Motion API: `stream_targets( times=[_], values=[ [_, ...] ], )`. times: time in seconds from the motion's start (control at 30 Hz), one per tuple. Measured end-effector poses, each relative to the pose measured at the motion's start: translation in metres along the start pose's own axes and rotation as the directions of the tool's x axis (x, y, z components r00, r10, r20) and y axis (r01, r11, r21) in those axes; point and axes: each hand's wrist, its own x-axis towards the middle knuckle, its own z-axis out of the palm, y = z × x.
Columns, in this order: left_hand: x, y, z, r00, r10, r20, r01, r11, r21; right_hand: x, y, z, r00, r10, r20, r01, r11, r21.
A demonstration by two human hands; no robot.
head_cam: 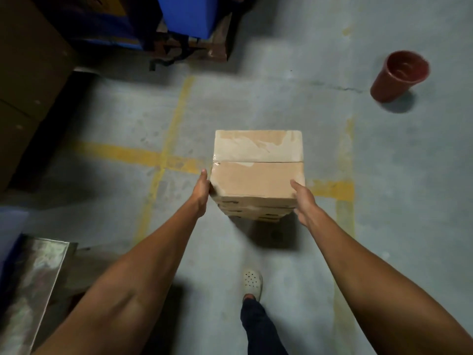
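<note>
Over the floor (pixel 268 98), left hand (pixel 202 194) and right hand (pixel 304 201) grip the cardboard box (pixel 257 176) (taped top).

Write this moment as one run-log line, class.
cardboard box: held above floor | left grip: holds left side | right grip: holds right side | red cup: on floor, right

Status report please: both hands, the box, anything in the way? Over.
Left hand and right hand grip cardboard box at its sides, above the floor. Red bucket on floor, ahead to the right, apart from box.
</note>
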Motion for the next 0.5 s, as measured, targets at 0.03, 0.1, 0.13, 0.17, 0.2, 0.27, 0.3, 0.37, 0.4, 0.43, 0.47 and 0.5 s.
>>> stream_targets(
  times=[0.03, 0.1, 0.13, 0.17, 0.2, 0.27, 0.3, 0.37, 0.4, 0.43, 0.47, 0.5],
  values=[
    [-0.001, 0.001, 0.001, 1.0, 0.019, 0.003, -0.019, 1.0, -0.005, 0.004, 0.001, 0.0, 1.0, 0.012, -0.028, -0.012, 1.0, -0.017],
    [-0.007, 0.002, -0.002, 0.997, 0.064, -0.034, -0.065, 0.998, -0.017, -0.01, -0.01, 0.0, 0.996, -0.02, -0.092, 0.016, 0.999, -0.048],
    [-0.012, 0.004, -0.007, 0.995, 0.086, -0.06, -0.088, 0.995, -0.041, -0.03, -0.022, 0.002, 0.991, -0.056, -0.123, 0.047, 0.996, -0.07],
    [-0.02, 0.008, -0.012, 0.991, 0.115, -0.066, -0.119, 0.991, -0.066, -0.062, -0.038, 0.009, 0.984, -0.096, -0.147, 0.086, 0.994, -0.074],
    [-0.032, 0.011, -0.018, 0.987, 0.151, -0.062, -0.156, 0.984, -0.09, -0.087, -0.05, 0.015, 0.98, -0.133, -0.147, 0.124, 0.99, -0.068],
    [-0.06, 0.017, -0.032, 0.971, 0.23, -0.064, -0.236, 0.965, -0.114, -0.116, -0.063, 0.022, 0.97, -0.216, -0.111, 0.212, 0.976, -0.05],
    [-0.076, 0.018, -0.039, 0.963, 0.257, -0.083, -0.266, 0.956, -0.127, -0.132, -0.067, 0.026, 0.963, -0.254, -0.086, 0.251, 0.967, -0.037],
    [-0.109, 0.01, -0.058, 0.948, 0.295, -0.12, -0.311, 0.939, -0.149, -0.162, -0.069, 0.038, 0.954, -0.297, -0.038, 0.295, 0.954, -0.043],
    [-0.126, 0.003, -0.069, 0.939, 0.312, -0.146, -0.335, 0.927, -0.168, -0.178, -0.067, 0.045, 0.941, -0.336, -0.029, 0.333, 0.939, -0.085],
    [-0.143, -0.006, -0.08, 0.926, 0.326, -0.189, -0.36, 0.913, -0.192, -0.195, -0.063, 0.055, 0.924, -0.381, -0.021, 0.375, 0.917, -0.135],
    [-0.16, -0.016, -0.091, 0.908, 0.336, -0.249, -0.391, 0.894, -0.218, -0.215, -0.057, 0.065, 0.907, -0.421, -0.012, 0.412, 0.892, -0.187],
    [-0.178, -0.027, -0.101, 0.887, 0.338, -0.315, -0.42, 0.874, -0.245, -0.233, -0.049, 0.077, 0.892, -0.452, 0.001, 0.438, 0.863, -0.253]
  ],
)
